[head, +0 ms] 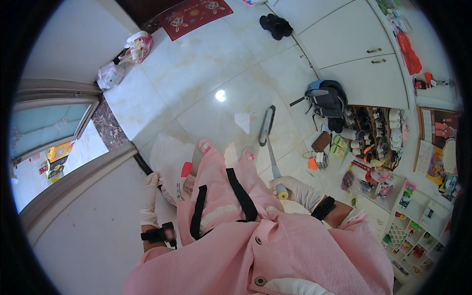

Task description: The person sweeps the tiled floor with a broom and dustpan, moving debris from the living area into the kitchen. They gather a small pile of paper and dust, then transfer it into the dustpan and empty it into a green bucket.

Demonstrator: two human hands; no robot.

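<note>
My right hand (pixel 285 184), in a white glove, is closed around the grey handle (pixel 273 162) of a floor broom, near its yellow end cap. The broom's long grey head (pixel 266 125) with a dark edge rests on the tiles ahead of my right foot. My left hand (pixel 152 179), gloved as well, has its fingers curled at the top edge of a large white plastic bag (pixel 167 158) that bears writing and a red patch. The bag hangs beside my left leg, by the wall. What its lower part holds is mostly hidden.
A backpack (pixel 325 97) leans at the white cabinet (pixel 346 33), beside an open shoe rack (pixel 372 125). Green slippers (pixel 337 146), a brown box (pixel 321 141) and cables (pixel 321 159) lie nearby. Black shoes (pixel 276 26), a red doormat (pixel 195 16) and tied bags (pixel 110 75) are farther off. A doorway (pixel 110 121) opens left.
</note>
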